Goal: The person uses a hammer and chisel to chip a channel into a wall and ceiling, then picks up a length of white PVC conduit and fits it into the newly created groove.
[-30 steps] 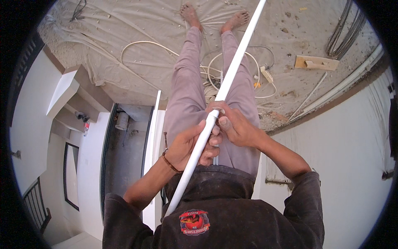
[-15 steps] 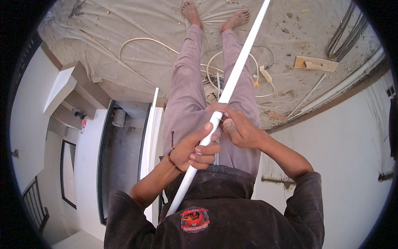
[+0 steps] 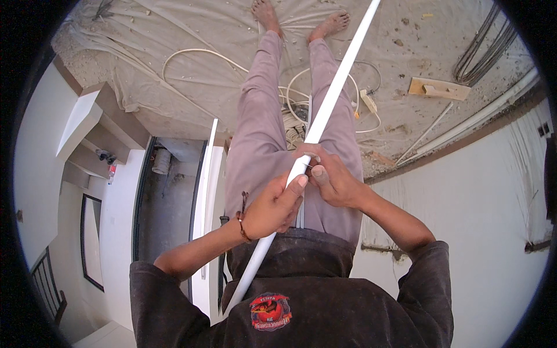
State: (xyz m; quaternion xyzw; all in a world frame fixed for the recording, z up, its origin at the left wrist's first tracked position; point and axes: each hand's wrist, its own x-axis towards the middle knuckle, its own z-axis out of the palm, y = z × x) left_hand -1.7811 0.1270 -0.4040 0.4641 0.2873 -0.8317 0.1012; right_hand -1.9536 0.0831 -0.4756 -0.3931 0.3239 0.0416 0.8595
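Observation:
A long, slim white pipe slants across my lap, from beside my left side at the bottom to the top edge of the view. My left hand is wrapped round it below the middle, the thumb lying along its upper side. Just above, my right hand has its fingers hooked over the pipe and its thumb bent close to it. A thin, shiny wire-like piece shows between the right thumb and the pipe; its ends are hidden, so its kind is unclear.
On the dusty sheet lie a pale cable in loops and a cream socket block. A wooden float, a dark cable coil and long pipes lie right. Left is a dark-framed opening.
My left hand has turned over the pipe, so its back now faces up and the fingers are mostly hidden. The left elbow has swung outward. My right hand keeps its hold.

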